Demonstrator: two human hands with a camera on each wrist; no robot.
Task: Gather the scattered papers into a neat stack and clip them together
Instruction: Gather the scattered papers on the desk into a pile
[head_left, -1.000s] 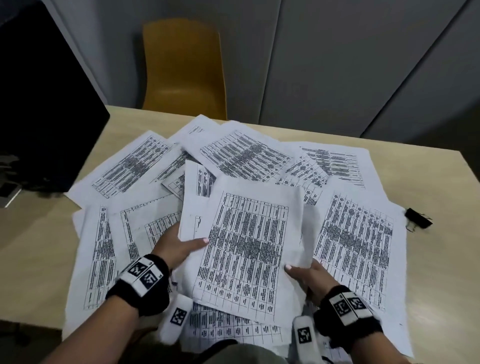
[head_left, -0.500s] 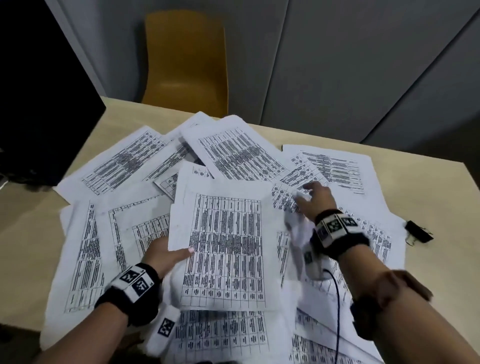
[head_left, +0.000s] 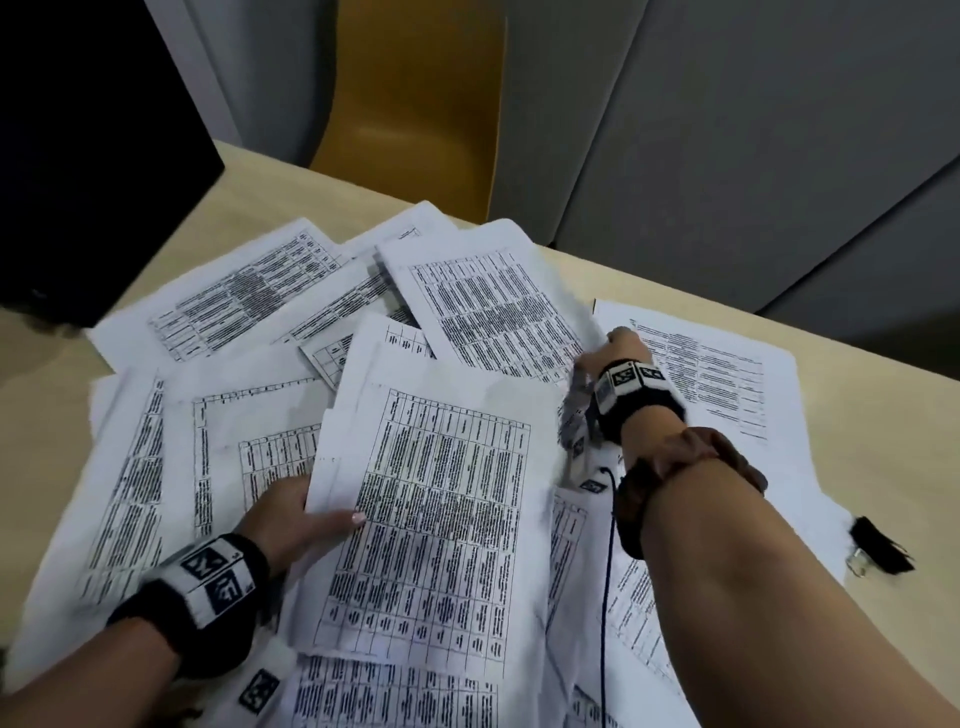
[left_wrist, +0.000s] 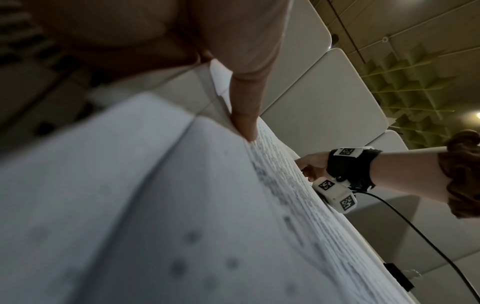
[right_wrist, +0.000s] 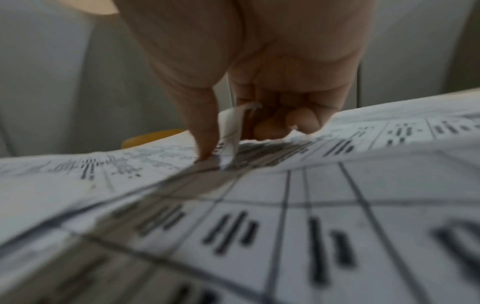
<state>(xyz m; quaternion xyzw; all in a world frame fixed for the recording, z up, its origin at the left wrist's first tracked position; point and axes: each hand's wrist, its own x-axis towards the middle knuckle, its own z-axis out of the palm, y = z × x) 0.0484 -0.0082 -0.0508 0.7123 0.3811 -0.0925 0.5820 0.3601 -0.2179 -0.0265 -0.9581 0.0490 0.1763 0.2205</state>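
Observation:
Several printed sheets (head_left: 228, 306) lie scattered and overlapping over the table (head_left: 862, 415). My left hand (head_left: 291, 514) grips the left edge of a small gathered stack (head_left: 436, 519), thumb on top and fingers underneath; the left wrist view shows the thumb (left_wrist: 245, 117) pressed on the stack (left_wrist: 182, 205). My right hand (head_left: 621, 345) is stretched forward to a far sheet (head_left: 493, 306). In the right wrist view it pinches that sheet's curled edge (right_wrist: 231, 131) between thumb and curled fingers. A black binder clip (head_left: 878, 545) lies on the bare table at the right, apart from both hands.
A yellow chair (head_left: 415, 104) stands behind the table's far edge. A black monitor (head_left: 78, 156) fills the far left. A thin black cable (head_left: 605, 571) hangs from my right wrist over the papers. Grey wall panels rise behind.
My right hand let go of the stack's lower right corner and reached forward to a far sheet, now pinching its edge. My left hand kept its hold on the stack.

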